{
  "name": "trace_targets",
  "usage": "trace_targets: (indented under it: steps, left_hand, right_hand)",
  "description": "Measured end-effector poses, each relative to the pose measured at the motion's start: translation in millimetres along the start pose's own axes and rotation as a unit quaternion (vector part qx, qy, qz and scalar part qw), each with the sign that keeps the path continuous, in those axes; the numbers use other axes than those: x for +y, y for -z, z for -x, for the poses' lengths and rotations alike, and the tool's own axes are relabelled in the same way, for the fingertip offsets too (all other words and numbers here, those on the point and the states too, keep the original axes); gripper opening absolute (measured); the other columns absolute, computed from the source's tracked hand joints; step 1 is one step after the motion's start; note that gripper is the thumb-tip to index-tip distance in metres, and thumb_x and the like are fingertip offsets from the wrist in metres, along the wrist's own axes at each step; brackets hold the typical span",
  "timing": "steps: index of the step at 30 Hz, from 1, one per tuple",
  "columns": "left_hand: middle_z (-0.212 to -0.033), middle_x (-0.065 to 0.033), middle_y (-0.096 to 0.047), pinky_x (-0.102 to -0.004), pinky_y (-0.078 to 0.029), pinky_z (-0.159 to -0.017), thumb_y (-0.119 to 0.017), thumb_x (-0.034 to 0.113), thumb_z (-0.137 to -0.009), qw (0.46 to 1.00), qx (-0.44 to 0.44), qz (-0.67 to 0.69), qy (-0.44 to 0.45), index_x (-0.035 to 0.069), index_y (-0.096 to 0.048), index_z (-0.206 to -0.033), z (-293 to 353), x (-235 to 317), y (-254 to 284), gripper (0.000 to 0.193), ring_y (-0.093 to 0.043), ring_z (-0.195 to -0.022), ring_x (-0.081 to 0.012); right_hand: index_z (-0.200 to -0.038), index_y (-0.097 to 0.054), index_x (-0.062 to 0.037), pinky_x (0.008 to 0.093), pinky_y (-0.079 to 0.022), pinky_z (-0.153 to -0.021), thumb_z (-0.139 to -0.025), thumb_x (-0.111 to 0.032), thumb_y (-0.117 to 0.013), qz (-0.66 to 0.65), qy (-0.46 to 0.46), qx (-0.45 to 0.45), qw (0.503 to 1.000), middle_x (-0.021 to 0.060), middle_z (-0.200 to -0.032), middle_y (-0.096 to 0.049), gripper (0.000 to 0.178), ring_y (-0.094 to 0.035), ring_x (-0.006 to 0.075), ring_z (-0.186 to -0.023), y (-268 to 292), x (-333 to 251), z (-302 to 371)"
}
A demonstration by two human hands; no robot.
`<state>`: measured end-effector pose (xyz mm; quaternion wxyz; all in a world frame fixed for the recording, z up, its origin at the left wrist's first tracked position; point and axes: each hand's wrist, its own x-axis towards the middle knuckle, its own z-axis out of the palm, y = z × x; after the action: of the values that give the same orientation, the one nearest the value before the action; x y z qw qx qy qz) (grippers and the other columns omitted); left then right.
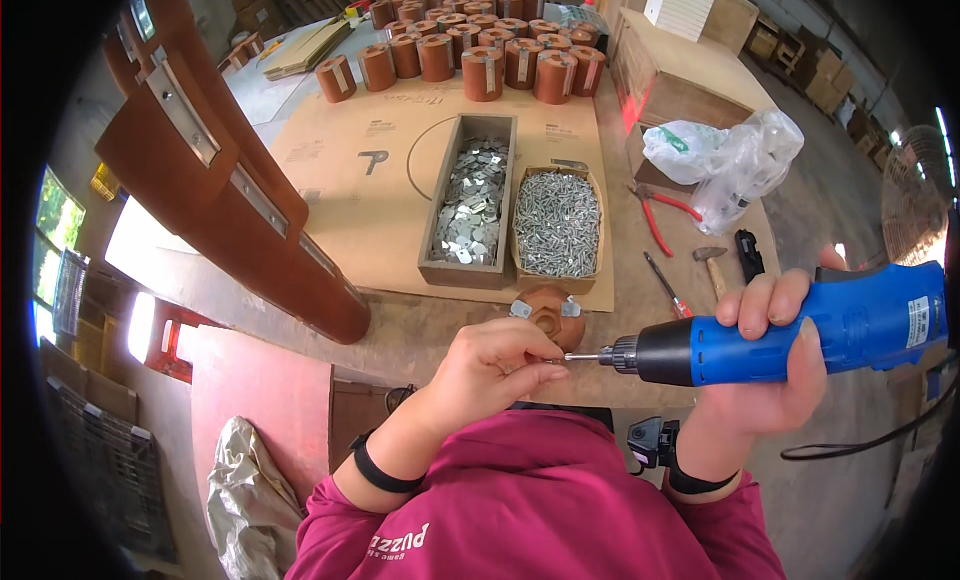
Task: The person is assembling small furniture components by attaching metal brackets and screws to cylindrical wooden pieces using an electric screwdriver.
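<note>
Frame right: right hand (788, 392) wrapped round blue drill (850, 318). Centre: left hand (490, 360) pinched at bit (584, 357); contents unclear.

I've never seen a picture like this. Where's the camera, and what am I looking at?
No robot here, just a person working bare-handed, filmed by a head-worn fisheye camera looking down, so straight edges bend. The right hand grips a blue power drill. The left hand pinches its fingers near the tip of the bit; anything held there is too small to tell. On the table are a wooden box of metal plates, a brown box of screws and reddish-brown cylinders; pliers and a hammer lie rightward.
</note>
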<state>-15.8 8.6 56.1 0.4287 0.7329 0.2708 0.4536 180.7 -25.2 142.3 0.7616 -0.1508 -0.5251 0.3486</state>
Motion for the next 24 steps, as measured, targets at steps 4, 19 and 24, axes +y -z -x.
trace_targets:
  steps: [4, 19, 24]
  left_hand:
    - [-0.070, -0.0058, -0.059, -0.0267, -0.043, -0.055, -0.070, 0.003, -0.068, 1.000, 0.000, 0.019, 0.019, 0.000, -0.061, -0.076, 4.1, 1.5, -0.8, 0.012, -0.053, -0.061, -0.0164]
    - [-0.072, -0.0076, -0.060, -0.0286, -0.045, -0.062, -0.069, 0.003, -0.069, 0.997, -0.064, -0.049, 0.017, 0.000, -0.061, -0.077, 6.1, 4.0, -2.6, 0.011, -0.057, -0.067, -0.0188]
    - [-0.070, -0.0070, -0.060, -0.0312, -0.044, -0.065, -0.070, 0.005, -0.066, 0.992, -0.075, -0.097, -0.007, 0.001, -0.061, -0.074, 9.0, 0.1, -4.0, 0.012, -0.057, -0.067, -0.0222]
  right_hand:
    - [-0.129, -0.020, -0.0024, 0.0383, -0.047, -0.065, -0.079, -0.013, -0.051, -0.022, -0.006, 0.042, 0.999, 0.0095, -0.083, -0.050, 0.061, -0.053, 0.0199, -0.068, -2.5, 1.0, 1.3]
    - [-0.129, -0.018, 0.0000, 0.0351, -0.046, -0.063, -0.078, -0.012, -0.050, 0.035, -0.033, -0.023, 0.999, 0.0088, -0.081, -0.048, 0.061, -0.051, 0.0178, -0.065, -6.7, 4.6, 5.3]
    - [-0.125, -0.018, 0.0020, 0.0343, -0.047, -0.060, -0.074, -0.011, -0.054, 0.088, -0.056, 0.003, 0.995, 0.0091, -0.078, -0.049, 0.064, -0.052, 0.0187, -0.062, -16.4, 7.7, 9.0]
